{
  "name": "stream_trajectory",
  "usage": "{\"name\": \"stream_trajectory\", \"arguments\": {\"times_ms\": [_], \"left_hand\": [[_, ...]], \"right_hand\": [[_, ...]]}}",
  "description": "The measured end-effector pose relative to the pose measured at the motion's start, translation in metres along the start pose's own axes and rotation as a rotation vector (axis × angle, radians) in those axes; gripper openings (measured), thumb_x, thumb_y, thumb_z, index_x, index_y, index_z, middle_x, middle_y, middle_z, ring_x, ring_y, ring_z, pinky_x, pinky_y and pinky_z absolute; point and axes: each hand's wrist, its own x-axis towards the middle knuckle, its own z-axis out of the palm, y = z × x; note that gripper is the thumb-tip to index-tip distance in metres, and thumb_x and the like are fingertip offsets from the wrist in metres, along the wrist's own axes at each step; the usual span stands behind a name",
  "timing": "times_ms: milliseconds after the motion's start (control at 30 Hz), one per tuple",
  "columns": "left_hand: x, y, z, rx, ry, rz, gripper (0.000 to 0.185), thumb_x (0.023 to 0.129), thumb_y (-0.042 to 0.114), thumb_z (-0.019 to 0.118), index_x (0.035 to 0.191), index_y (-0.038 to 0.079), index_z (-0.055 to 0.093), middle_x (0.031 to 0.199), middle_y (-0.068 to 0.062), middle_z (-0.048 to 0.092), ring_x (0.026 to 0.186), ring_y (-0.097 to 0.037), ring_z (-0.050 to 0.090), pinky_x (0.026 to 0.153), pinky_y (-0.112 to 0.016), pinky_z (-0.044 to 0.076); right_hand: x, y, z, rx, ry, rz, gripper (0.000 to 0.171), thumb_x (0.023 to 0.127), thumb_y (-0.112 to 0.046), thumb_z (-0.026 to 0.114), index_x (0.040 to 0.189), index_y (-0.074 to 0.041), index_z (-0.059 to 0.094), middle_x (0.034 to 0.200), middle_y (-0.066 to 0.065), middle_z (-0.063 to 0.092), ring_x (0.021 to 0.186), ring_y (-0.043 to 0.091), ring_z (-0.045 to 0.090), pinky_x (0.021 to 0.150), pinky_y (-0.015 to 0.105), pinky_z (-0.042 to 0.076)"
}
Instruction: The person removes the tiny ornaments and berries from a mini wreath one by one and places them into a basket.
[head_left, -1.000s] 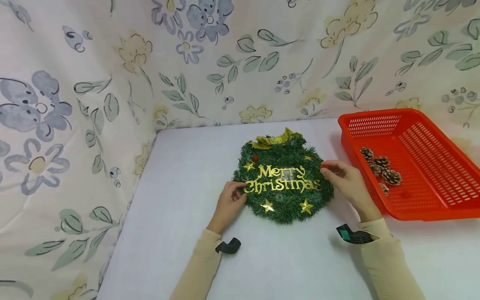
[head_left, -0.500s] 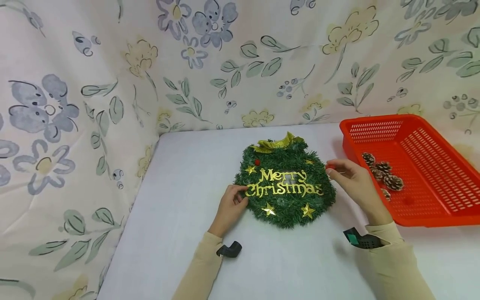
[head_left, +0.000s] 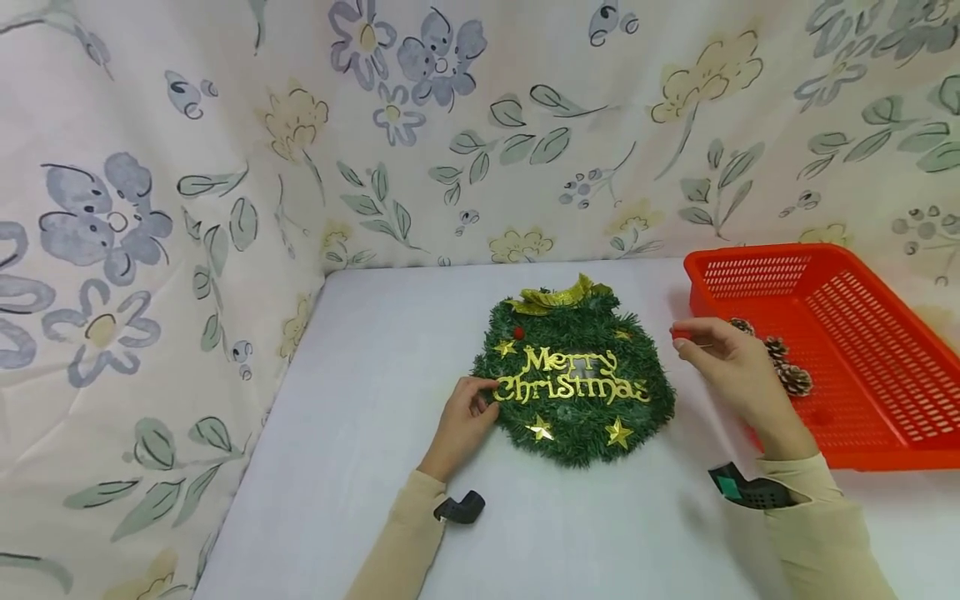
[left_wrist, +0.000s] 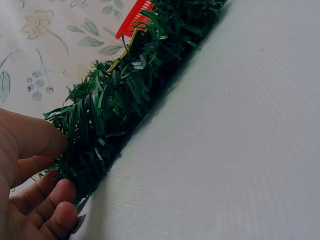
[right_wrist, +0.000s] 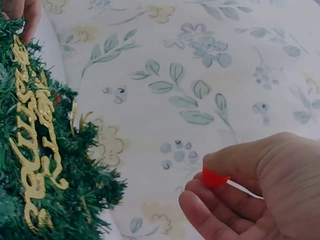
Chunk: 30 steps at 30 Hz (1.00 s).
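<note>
A green tinsel wreath lies flat on the white table, with gold "Merry Christmas" lettering, gold stars, a gold bow and a red berry. My left hand pinches the wreath's left edge between thumb and fingers. My right hand is lifted just right of the wreath and pinches a small red berry on a thin wire stem, seen close in the right wrist view as a red bead.
An orange plastic basket stands at the right with several pine cones inside. Floral cloth walls the table at the back and left. Bare table surface lies in front of the wreath.
My right hand has drawn away from the wreath's right edge toward the basket, carrying the red berry. The left hand stays on the wreath's left edge.
</note>
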Motion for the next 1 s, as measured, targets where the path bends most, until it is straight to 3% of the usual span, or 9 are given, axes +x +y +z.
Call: {"name": "stream_trajectory", "arguments": {"times_ms": [200, 567, 833, 900, 1000], "left_hand": [[0.001, -0.001, 0.001, 0.008, 0.001, 0.022, 0.030, 0.099, 0.013, 0.064, 0.129, 0.018, 0.064, 0.112, -0.004, 0.055, 0.078, -0.011, 0.048, 0.068, -0.022, 0.042], [-0.001, -0.003, -0.001, 0.009, 0.011, 0.038, 0.029, 0.099, 0.013, 0.064, 0.128, 0.016, 0.065, 0.111, -0.006, 0.055, 0.077, -0.009, 0.047, 0.067, -0.022, 0.042], [-0.005, -0.002, 0.001, -0.001, 0.007, 0.029, 0.031, 0.098, 0.011, 0.065, 0.129, 0.015, 0.064, 0.111, -0.006, 0.055, 0.079, -0.009, 0.048, 0.068, -0.022, 0.043], [-0.005, -0.002, 0.001, 0.002, 0.011, 0.026, 0.031, 0.098, 0.012, 0.065, 0.129, 0.016, 0.064, 0.111, -0.004, 0.055, 0.079, -0.010, 0.048, 0.068, -0.021, 0.042], [-0.003, -0.003, 0.000, 0.013, 0.019, 0.027, 0.031, 0.098, 0.012, 0.065, 0.128, 0.018, 0.064, 0.109, -0.003, 0.055, 0.079, -0.010, 0.048, 0.068, -0.022, 0.043]], "right_hand": [[-0.002, -0.008, -0.010, -0.036, 0.038, 0.001, 0.032, 0.099, -0.019, 0.067, 0.127, -0.005, 0.066, 0.101, -0.028, 0.065, 0.089, -0.013, 0.063, 0.078, 0.004, 0.048], [-0.001, -0.009, -0.022, -0.072, 0.037, 0.035, 0.035, 0.099, -0.029, 0.066, 0.129, -0.012, 0.065, 0.108, -0.021, 0.066, 0.095, -0.013, 0.060, 0.077, 0.004, 0.048], [-0.004, -0.012, -0.037, -0.112, 0.046, 0.024, 0.035, 0.100, -0.032, 0.065, 0.130, -0.014, 0.065, 0.106, -0.031, 0.063, 0.095, -0.015, 0.059, 0.076, 0.004, 0.047], [-0.005, -0.015, -0.041, -0.118, 0.044, 0.038, 0.036, 0.100, -0.033, 0.064, 0.131, -0.015, 0.064, 0.106, -0.031, 0.063, 0.094, -0.015, 0.059, 0.074, 0.007, 0.049], [-0.005, -0.018, -0.047, -0.120, 0.039, 0.080, 0.038, 0.100, -0.037, 0.063, 0.132, -0.016, 0.062, 0.102, -0.030, 0.063, 0.079, -0.004, 0.060, 0.060, 0.019, 0.052]]}}
